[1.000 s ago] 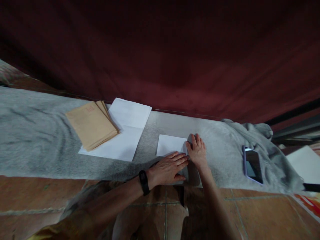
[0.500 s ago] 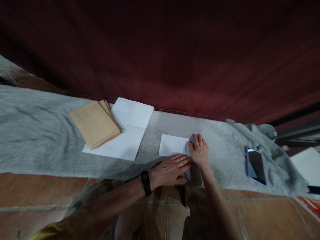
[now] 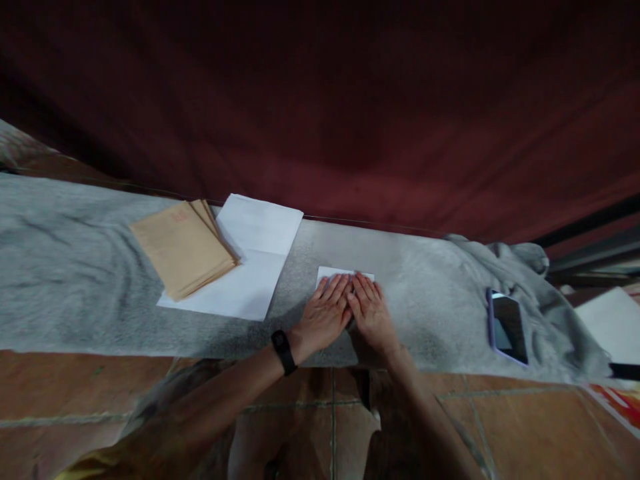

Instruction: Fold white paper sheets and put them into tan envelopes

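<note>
A small folded white sheet of paper [image 3: 330, 271] lies on the grey cloth in front of me, mostly covered by my hands. My left hand [image 3: 327, 310], with a black band on its wrist, rests flat on the paper's left part, fingers stretched forward. Beside it, my right hand [image 3: 371, 312] lies flat on the right part, its fingers extended and close to the left hand's. Only the far strip of the paper and its corners show past the fingertips.
To the left, a stack of brown envelopes [image 3: 184, 250] lies partly over larger white sheets [image 3: 255, 280]. A phone [image 3: 507, 328] rests at the right beside bunched grey cloth [image 3: 543, 320]. Dark red fabric [image 3: 320, 133] hangs behind the cloth-covered surface; tiles [image 3: 530, 417] show below.
My right hand has moved left from the paper's right edge onto its top. My left hand has shifted forward and slightly left from the near edge, so both now lie side by side.
</note>
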`<act>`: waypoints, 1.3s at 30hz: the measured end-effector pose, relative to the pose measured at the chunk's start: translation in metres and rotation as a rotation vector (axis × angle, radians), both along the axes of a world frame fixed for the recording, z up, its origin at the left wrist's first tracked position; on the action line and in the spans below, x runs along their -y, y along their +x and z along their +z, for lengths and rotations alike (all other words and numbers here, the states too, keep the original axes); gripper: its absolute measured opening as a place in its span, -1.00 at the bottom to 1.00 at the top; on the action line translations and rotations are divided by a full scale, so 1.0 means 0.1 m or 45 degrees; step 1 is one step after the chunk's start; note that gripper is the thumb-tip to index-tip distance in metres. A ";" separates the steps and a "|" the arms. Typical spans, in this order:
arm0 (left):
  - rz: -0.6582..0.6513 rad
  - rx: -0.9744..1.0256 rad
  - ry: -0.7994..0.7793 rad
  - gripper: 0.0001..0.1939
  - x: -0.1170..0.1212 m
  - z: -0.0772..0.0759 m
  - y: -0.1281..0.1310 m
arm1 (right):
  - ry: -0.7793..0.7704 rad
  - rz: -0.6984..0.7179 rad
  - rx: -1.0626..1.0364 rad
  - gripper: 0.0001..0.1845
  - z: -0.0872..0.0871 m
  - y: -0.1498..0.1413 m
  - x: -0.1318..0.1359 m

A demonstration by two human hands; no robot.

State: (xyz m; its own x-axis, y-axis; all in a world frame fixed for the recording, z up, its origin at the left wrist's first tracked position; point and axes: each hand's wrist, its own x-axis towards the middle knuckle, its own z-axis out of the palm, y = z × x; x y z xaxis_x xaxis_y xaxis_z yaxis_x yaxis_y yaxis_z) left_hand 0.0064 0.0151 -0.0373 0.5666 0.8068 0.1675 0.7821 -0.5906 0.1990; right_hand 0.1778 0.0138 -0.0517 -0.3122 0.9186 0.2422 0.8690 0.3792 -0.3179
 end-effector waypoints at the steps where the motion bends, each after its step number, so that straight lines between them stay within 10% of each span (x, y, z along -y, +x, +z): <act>1: 0.003 -0.002 -0.003 -0.44 0.00 -0.01 0.01 | -0.008 -0.001 0.030 -0.43 0.00 -0.01 0.01; 39: 0.252 -0.040 -0.007 -0.23 -0.22 0.00 -0.12 | -0.020 -0.574 0.251 -0.35 -0.04 0.43 -0.15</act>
